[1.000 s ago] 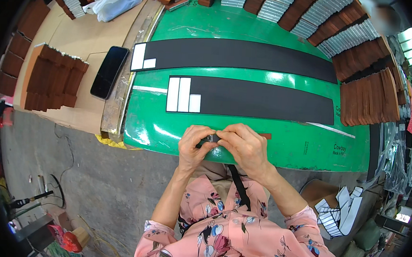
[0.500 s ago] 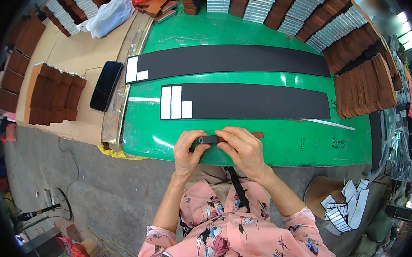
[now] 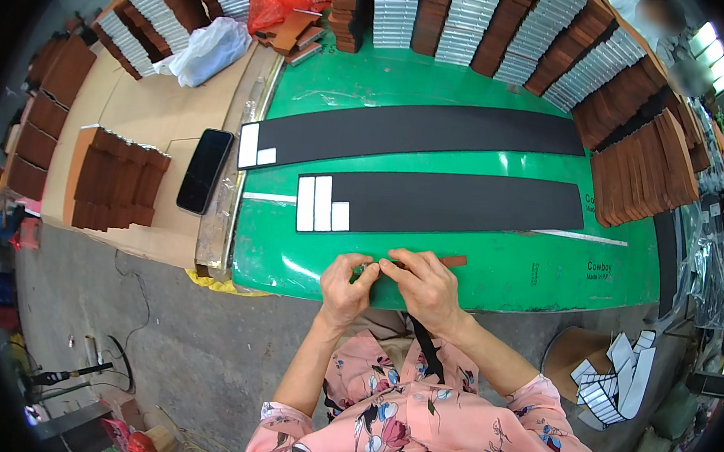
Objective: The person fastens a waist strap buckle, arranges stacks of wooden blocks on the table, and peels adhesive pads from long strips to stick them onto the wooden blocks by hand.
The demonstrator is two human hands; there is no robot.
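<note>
Green tabletop (image 3: 476,276), glossy, carries two long black strips (image 3: 431,204); brown and silver stacks line its far edge. Grey concrete floor (image 3: 161,338) below. At the near edge, left hand (image 3: 346,282) and right hand (image 3: 425,286) fingers pinch a small brown strip (image 3: 450,261).

small piece (image 3: 373,268) under hands, unidentifiable

**Floral pink top, bare forearms**

The person wears a pink garment (image 3: 448,434) printed with flowers in white, dark blue and red. Its sleeves end near the elbows, leaving both forearms bare. A black strap (image 3: 426,348) runs down the chest.
</note>
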